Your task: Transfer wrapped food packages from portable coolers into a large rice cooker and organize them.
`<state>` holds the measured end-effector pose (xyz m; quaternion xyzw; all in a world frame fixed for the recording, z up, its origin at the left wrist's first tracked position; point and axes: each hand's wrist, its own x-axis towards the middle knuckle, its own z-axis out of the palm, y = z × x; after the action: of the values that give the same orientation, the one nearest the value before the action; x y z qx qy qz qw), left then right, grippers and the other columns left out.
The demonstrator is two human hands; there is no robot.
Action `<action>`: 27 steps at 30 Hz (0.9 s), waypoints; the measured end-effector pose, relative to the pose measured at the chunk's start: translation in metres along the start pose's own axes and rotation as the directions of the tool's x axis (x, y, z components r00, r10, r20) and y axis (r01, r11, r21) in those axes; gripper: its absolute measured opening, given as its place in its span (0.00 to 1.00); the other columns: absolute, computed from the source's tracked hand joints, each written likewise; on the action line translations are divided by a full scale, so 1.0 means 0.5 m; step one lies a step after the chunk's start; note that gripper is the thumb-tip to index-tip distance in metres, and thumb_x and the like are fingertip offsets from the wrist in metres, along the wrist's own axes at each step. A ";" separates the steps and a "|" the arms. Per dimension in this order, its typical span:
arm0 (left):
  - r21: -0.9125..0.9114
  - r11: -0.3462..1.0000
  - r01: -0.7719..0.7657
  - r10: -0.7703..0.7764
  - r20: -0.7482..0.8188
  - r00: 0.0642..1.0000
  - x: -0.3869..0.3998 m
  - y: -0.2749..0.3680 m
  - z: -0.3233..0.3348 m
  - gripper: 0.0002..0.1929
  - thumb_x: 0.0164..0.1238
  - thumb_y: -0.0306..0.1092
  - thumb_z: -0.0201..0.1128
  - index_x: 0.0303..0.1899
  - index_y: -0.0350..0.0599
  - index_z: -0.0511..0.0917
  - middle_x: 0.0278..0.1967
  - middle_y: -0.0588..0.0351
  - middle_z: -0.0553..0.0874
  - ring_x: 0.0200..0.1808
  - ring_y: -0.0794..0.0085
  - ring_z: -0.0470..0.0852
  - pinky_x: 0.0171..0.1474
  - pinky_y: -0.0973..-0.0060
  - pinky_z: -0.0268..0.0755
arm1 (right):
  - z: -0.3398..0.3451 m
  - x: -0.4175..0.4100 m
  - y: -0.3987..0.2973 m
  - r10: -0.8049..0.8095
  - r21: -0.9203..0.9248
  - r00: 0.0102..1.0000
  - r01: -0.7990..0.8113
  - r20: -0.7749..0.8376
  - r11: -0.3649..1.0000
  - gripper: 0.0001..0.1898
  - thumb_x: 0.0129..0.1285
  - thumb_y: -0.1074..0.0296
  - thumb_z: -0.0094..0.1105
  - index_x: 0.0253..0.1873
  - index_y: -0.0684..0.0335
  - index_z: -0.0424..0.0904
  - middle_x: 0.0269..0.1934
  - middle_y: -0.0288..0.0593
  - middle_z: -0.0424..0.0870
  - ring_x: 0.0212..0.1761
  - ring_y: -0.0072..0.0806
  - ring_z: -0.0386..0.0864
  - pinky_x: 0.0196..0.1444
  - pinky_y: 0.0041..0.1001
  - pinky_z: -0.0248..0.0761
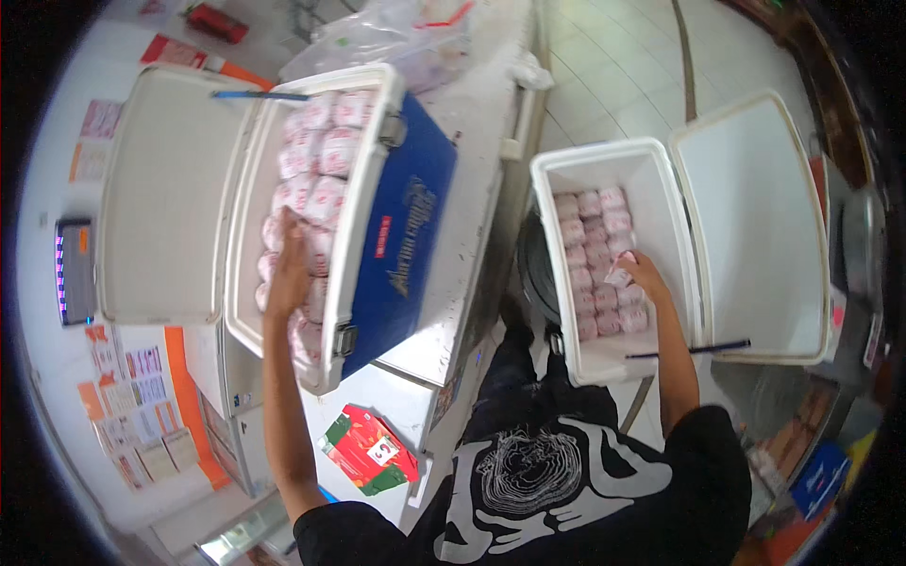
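A blue-and-white cooler box stands open on the left, filled with rows of round bundles in white paper with red print. My left hand reaches inside, blurred, against the bundles; its fingers are partly hidden. To the right, a second cooler box with white walls holds similar wrapped bundles, set lower in rows. Inside it, my right hand grips one paper-wrapped bundle above the others.
The left cooler rests on a white counter. Its lid leans open leftward; the other lid opens rightward. A red-and-green printed carton lies near me on the counter. Clear plastic bags sit at the far end. A dark round container is beside the right cooler.
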<state>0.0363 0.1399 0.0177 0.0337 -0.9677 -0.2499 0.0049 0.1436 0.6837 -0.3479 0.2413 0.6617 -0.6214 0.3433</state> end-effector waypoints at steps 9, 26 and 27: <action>-0.012 1.000 0.025 -0.022 0.232 0.972 0.002 -0.033 0.011 0.38 0.79 0.54 0.38 0.74 0.26 0.47 0.71 0.28 0.60 0.75 0.44 0.58 0.76 0.65 0.49 | 0.359 -0.234 -0.658 -0.738 0.616 0.612 0.474 0.283 0.629 0.31 0.58 0.54 0.66 0.64 0.57 0.66 0.51 0.41 0.74 0.55 0.34 0.78 0.60 0.32 0.70; -0.642 0.760 0.101 -0.049 0.099 0.994 0.017 -0.163 -0.107 0.35 0.66 0.30 0.52 0.74 0.33 0.54 0.71 0.40 0.66 0.71 0.54 0.67 0.68 0.67 0.62 | 0.920 -0.155 -0.900 -0.237 -0.489 0.448 0.613 0.862 -0.621 0.22 0.71 0.51 0.37 0.59 0.48 0.79 0.60 0.49 0.77 0.66 0.45 0.71 0.71 0.49 0.53; -0.641 0.761 0.100 -0.044 0.103 0.994 0.032 -0.165 -0.099 0.35 0.66 0.30 0.52 0.74 0.33 0.54 0.71 0.40 0.66 0.71 0.54 0.67 0.68 0.67 0.62 | 0.915 -0.155 -0.892 -0.263 -0.490 0.436 0.568 0.860 -0.661 0.22 0.69 0.54 0.40 0.61 0.50 0.78 0.62 0.48 0.76 0.70 0.46 0.68 0.72 0.49 0.52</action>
<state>0.0270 0.0429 0.0207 0.0568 -0.8204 -0.5680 -0.0332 -0.0681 0.1906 0.0069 -0.5686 0.8192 0.0436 0.0611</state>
